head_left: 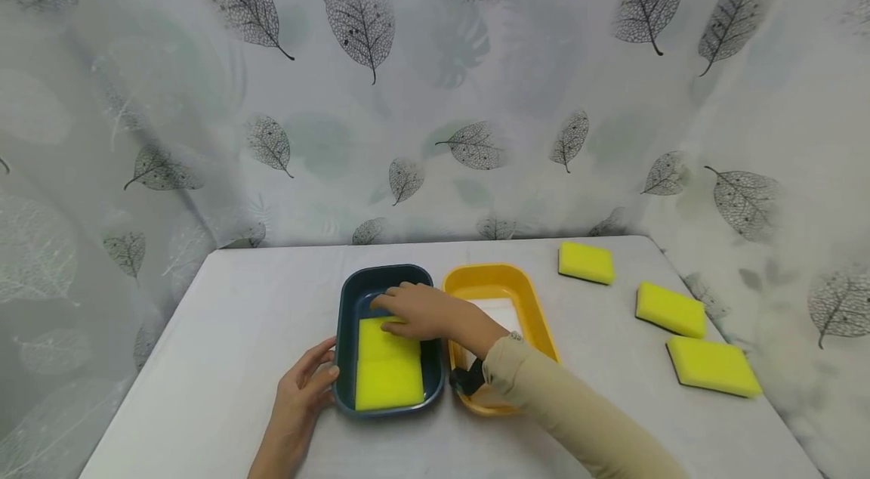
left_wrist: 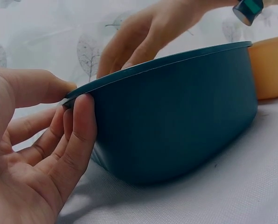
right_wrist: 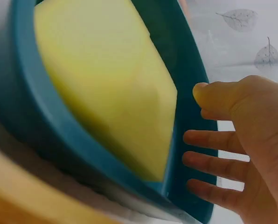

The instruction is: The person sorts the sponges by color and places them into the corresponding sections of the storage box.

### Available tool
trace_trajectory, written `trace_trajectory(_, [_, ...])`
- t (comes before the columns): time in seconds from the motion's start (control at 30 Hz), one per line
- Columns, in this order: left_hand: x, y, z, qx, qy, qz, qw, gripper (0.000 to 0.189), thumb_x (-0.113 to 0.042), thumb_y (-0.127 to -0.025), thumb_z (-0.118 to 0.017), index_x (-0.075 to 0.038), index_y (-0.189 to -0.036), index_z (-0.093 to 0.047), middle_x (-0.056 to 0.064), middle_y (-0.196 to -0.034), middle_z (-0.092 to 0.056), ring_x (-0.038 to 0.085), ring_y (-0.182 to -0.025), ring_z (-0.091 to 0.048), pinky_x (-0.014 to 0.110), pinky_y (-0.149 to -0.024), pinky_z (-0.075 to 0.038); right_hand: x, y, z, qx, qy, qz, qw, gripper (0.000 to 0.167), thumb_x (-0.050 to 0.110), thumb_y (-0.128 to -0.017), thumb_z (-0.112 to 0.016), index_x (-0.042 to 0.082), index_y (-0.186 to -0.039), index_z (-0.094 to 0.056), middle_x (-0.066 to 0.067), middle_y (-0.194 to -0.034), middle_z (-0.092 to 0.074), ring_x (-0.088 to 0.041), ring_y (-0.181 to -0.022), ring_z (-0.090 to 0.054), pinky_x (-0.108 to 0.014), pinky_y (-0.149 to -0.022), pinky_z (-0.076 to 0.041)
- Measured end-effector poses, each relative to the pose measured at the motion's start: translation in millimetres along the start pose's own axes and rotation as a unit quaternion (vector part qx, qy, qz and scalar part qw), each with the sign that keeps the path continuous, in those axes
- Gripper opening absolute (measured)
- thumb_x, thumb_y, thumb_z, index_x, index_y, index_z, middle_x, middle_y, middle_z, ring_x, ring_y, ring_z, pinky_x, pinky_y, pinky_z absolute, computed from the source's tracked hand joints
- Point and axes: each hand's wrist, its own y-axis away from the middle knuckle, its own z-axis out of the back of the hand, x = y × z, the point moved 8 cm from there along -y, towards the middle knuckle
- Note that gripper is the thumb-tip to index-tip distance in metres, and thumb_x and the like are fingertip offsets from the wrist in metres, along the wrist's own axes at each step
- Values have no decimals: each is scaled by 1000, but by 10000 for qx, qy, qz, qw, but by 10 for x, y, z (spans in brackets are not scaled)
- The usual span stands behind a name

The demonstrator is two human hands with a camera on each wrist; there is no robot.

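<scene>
— A leaf-print curtain (head_left: 435, 86) hangs behind our white table (head_left: 204, 358). What stands there?
— A teal tub (head_left: 346, 343), beside an orange tray (head_left: 533, 313). Our left hand (head_left: 299, 392) pinches the tub's rim.
— And our right hand (head_left: 414, 310)?
— Fingers apart over the tub's far end, gripping nothing we can see. Two yellow sponges (head_left: 389, 384) lie inside, nearer us than those fingers, the pair running lengthwise; our right is closer.

Light is soft, muted — orange tray (right_wrist: 31, 196) blurs in right-wrist view.

Yellow sponges (head_left: 389, 382); teal basin (left_wrist: 176, 116); orange basin (head_left: 541, 324); grey leaf-printed backdrop (head_left: 435, 97).
</scene>
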Motion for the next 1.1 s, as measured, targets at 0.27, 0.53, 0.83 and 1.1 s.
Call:
trace_trajectory(0.27, [-11, 0, -3, -48, 28, -26, 10000, 56, -21, -98, -70, -13, -151, -53, 0, -122, -58, 9, -93, -60, 27, -69, -55, -49, 200, 211, -515, 842, 171, 9950, 46, 40, -108, -54, 20, -150, -55, -1, -143, -62, -22, -129, -58, -41, -109, -50])
trace_trajectory(0.53, [2, 5, 0, -72, 26, -9, 10000, 55, -20, -97, -71, -14, -149, -55, 3, -123, -58, 10, -94, -60, 27, -69, -55, -465, 466, 381, -1128, 710, -116, 9910, 45, 40, -107, -56, 17, -147, -57, -6, -146, -60, -29, -134, -55, -50, -110, -48])
trace_trajectory(0.83, [-6, 1, -7, -79, 42, -34, 10000, 55, -21, -97, -71, -13, -149, -55, 3, -122, -59, 11, -93, -62, 27, -70, -55, -1085, 811, 520, -1719, 324, -793, 9814, 43, 35, -106, -60, 15, -144, -60, -10, -148, -58, -34, -138, -53, -59, -115, -43])
trace_trajectory(1.1, [-4, 9, -2, -104, -21, -22, 9999, 56, -23, -97, -71, -14, -149, -54, 1, -122, -59, 11, -92, -63, 27, -69, -54, -1490, 1107, 526, -1828, 157, -1434, 9725, 50, 35, -105, -61, 9, -148, -55, -17, -152, -54, -41, -142, -49, -65, -118, -37])
